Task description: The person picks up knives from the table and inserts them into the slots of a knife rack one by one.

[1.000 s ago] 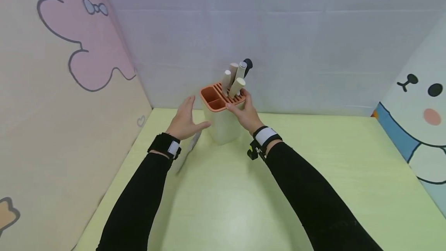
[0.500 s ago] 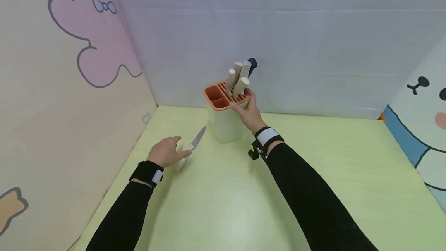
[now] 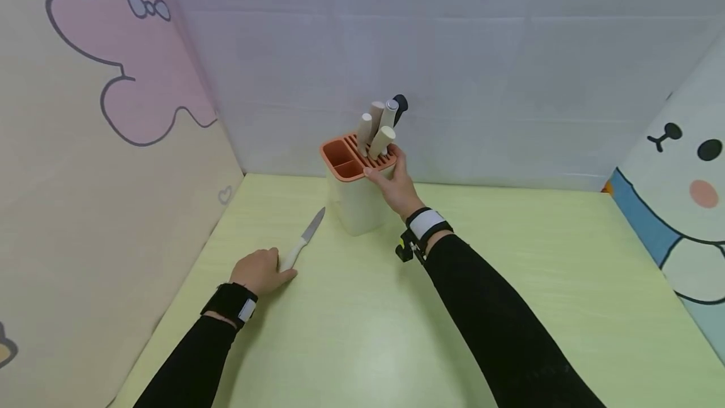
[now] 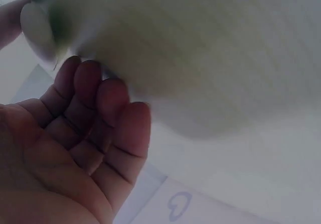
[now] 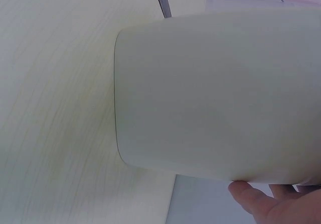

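Observation:
A kitchen knife (image 3: 303,239) with a white handle lies on the table, left of the knife holder, its blade pointing away. My left hand (image 3: 259,272) is at its handle, thumb on one side and bent fingers on the other. In the left wrist view the end of the knife handle (image 4: 37,30) shows between thumb and curled fingers (image 4: 133,128). My right hand (image 3: 398,187) grips the right side of a cream knife holder (image 3: 354,206) with an orange slotted top. Several light handles and one black handle (image 3: 401,106) stick up from its slots.
The pale yellow-green table (image 3: 362,320) meets a plain wall (image 3: 453,68) just behind the holder. Printed cartoon walls stand on the left and right sides. Two open compartments (image 3: 342,155) are in the holder's left part.
My left hand has moved from beside the holder down toward me and to the left, reaching the knife handle and closing around it. My right hand stays on the holder.

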A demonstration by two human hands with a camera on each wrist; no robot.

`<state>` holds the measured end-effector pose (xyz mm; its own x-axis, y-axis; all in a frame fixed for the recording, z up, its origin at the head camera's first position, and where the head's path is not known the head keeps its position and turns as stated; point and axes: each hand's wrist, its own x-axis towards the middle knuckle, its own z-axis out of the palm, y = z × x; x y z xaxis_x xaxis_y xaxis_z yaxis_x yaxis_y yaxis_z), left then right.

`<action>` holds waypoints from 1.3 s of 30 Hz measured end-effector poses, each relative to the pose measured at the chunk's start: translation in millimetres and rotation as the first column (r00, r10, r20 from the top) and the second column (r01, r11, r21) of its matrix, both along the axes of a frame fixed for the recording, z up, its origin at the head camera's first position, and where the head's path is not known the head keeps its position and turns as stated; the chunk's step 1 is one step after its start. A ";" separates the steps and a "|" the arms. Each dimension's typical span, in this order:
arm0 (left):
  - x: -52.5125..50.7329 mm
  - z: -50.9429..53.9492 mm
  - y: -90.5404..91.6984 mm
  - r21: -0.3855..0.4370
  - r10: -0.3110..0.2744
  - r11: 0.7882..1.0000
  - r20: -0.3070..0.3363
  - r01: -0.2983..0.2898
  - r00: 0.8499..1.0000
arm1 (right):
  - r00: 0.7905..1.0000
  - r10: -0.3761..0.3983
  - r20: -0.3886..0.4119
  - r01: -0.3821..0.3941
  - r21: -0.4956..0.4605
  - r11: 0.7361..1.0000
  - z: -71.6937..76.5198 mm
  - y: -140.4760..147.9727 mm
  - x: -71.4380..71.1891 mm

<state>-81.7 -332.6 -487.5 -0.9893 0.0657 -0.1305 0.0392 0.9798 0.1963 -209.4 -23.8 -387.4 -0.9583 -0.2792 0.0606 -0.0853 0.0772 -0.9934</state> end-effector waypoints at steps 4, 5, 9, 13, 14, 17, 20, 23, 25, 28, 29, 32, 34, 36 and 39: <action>0.7 -1.9 0.7 0.030 -0.008 1.000 0.014 0.008 1.000 | 1.000 -0.006 0.007 0.006 0.004 1.000 -11.9 -0.5 -8.6; 0.7 -2.3 0.5 0.036 -0.007 0.999 0.015 0.007 1.000 | 1.000 -0.009 0.006 0.009 0.005 1.000 -15.3 -0.8 -10.7; 0.9 -3.4 -1.7 0.079 0.010 0.997 0.003 -0.010 1.000 | 0.999 -0.030 -0.018 0.031 0.018 0.999 -22.1 -1.5 -13.8; 2.3 -6.6 -10.8 0.151 0.040 0.988 -0.007 -0.039 0.999 | 0.998 -0.043 -0.035 0.044 0.025 0.999 -23.0 -2.1 -12.9; 2.7 -7.2 -13.4 0.174 0.050 0.984 -0.004 -0.049 0.999 | 0.998 -0.043 -0.036 0.044 0.026 0.999 -22.8 -2.2 -12.3; 3.4 -7.2 -21.2 0.241 0.092 0.967 -0.013 -0.086 0.996 | 0.998 -0.044 -0.038 0.045 0.028 0.999 -21.7 -2.2 -10.6; 3.8 -1.1 -27.6 0.333 0.128 0.937 -0.049 -0.105 0.991 | 0.998 -0.042 -0.041 0.043 0.025 0.999 -20.5 -2.2 -9.8; 4.0 7.3 -32.9 0.417 0.160 0.903 -0.093 -0.107 0.983 | 0.998 -0.041 -0.044 0.042 0.024 0.999 -19.7 -2.2 -9.3; 4.2 12.8 -35.7 0.475 0.186 0.872 -0.107 -0.114 0.977 | 0.998 -0.042 -0.042 0.043 0.023 0.999 -19.1 -2.3 -8.8; 4.4 19.2 -38.5 0.551 0.245 0.821 -0.099 -0.152 0.965 | 0.998 -0.045 -0.042 0.046 0.024 0.999 -18.8 -2.6 -8.6; 4.4 20.5 -39.1 0.572 0.266 0.803 -0.094 -0.167 0.959 | 0.998 -0.049 -0.042 0.050 0.025 0.998 -18.7 -2.5 -8.4; 5.1 22.4 -39.2 0.643 0.328 0.737 -0.071 -0.208 0.942 | 0.998 -0.053 -0.046 0.054 0.024 0.998 -18.8 -2.6 -8.0; 5.6 22.0 -38.9 0.690 0.366 0.686 -0.052 -0.232 0.929 | 0.997 -0.054 -0.049 0.055 0.021 0.998 -19.4 -3.0 -8.1; 6.1 21.2 -38.5 0.745 0.410 0.615 -0.022 -0.258 0.912 | 0.997 -0.051 -0.051 0.052 0.022 0.998 -20.3 -3.5 -8.6; 6.0 21.3 -38.2 0.832 0.469 0.481 0.022 -0.276 0.883 | 0.998 -0.046 -0.054 0.047 0.023 0.999 -21.4 -4.6 -9.9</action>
